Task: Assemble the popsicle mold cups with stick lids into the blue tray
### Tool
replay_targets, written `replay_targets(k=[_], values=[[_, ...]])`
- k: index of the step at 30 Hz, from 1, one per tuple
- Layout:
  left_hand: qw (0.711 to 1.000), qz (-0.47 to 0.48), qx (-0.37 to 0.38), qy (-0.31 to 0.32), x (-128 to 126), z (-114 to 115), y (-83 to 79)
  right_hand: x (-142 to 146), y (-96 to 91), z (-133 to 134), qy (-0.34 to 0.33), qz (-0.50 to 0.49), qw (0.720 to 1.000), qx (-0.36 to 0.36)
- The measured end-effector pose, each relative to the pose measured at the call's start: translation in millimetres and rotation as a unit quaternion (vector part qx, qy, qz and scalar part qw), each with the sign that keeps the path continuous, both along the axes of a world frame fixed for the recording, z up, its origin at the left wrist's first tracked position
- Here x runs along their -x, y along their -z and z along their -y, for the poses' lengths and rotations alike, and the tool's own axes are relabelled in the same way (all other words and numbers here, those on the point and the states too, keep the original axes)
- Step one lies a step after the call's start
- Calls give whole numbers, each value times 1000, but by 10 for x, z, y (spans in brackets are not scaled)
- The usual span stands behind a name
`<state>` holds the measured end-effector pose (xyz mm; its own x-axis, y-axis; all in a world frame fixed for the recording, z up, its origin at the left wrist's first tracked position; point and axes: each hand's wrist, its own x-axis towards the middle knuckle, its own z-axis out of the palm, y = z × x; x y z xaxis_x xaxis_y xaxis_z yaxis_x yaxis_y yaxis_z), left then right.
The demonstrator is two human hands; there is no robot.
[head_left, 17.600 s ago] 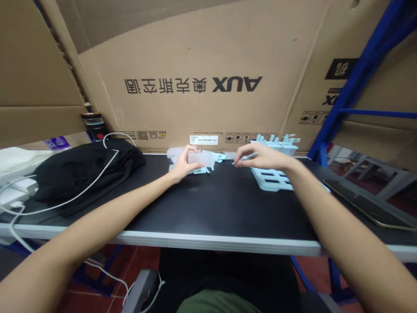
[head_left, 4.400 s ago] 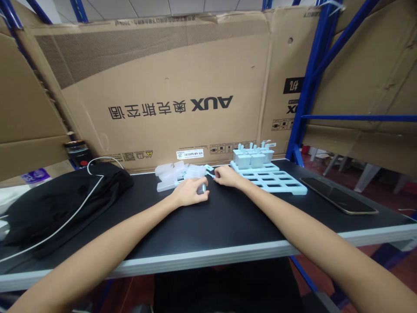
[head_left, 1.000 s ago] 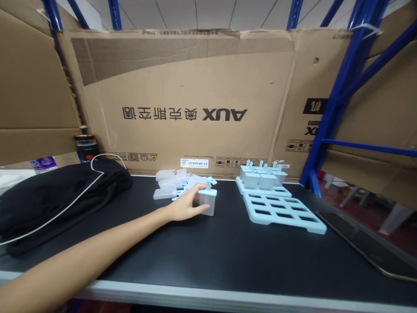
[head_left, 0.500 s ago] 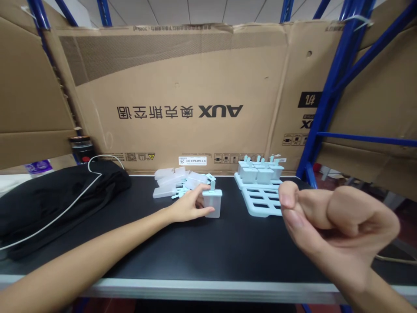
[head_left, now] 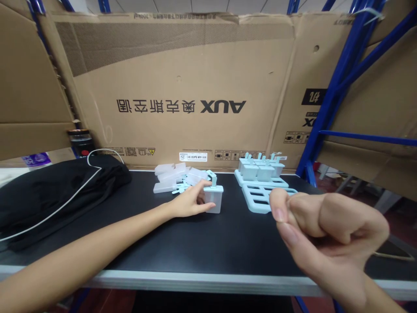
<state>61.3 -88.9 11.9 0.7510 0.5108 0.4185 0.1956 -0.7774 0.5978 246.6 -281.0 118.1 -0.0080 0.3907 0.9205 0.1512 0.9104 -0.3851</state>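
Observation:
My left hand (head_left: 190, 201) is closed around a popsicle mold (head_left: 214, 204), a frosted clear cup with a light blue stick lid, upright on the black tabletop. Close to the camera on the right, my right hand (head_left: 329, 226) is raised with its fingers curled and the thumb pressed to the index fingertip; nothing shows between them. Partly behind that hand lies a light blue slotted tray (head_left: 249, 202). At its far end several filled-in popsicle molds (head_left: 264, 172) stand with their sticks up.
Behind my left hand is a pile of clear mold cups (head_left: 172, 176) and blue stick lids (head_left: 181, 188). A black cloth bundle (head_left: 65, 200) with a white cable lies at left, a dark-lidded jar (head_left: 81, 143) behind it. A large cardboard sheet (head_left: 176, 65) and blue shelf posts (head_left: 339, 91) border the table.
The view has tilted slightly downward. My right hand has shifted a little left, now covering more of the tray's near end. My left hand keeps its hold on the popsicle mold.

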Motion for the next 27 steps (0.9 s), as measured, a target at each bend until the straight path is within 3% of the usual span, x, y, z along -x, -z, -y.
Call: replay_targets(k=[5,10,15,18,20,22,27], values=[[1000,-2,0,-4,6,-6,10,-94,105,-172,-22,-37,998,40],[1000,0,4,3,11,-19,25,-206,134,-213,45,103,980,165],[1000,4,1,9,19,-12,19,-292,194,-124,33,328,875,355],[1000,0,7,19,24,12,-12,-317,217,-103,21,402,822,404],[1000,-4,4,19,28,32,-37,-320,217,-113,9,430,801,416],[1000,-9,-5,14,30,49,-54,-317,205,-153,0,435,800,414],[1000,-13,-12,19,14,57,-41,-338,179,-459,21,352,855,381]])
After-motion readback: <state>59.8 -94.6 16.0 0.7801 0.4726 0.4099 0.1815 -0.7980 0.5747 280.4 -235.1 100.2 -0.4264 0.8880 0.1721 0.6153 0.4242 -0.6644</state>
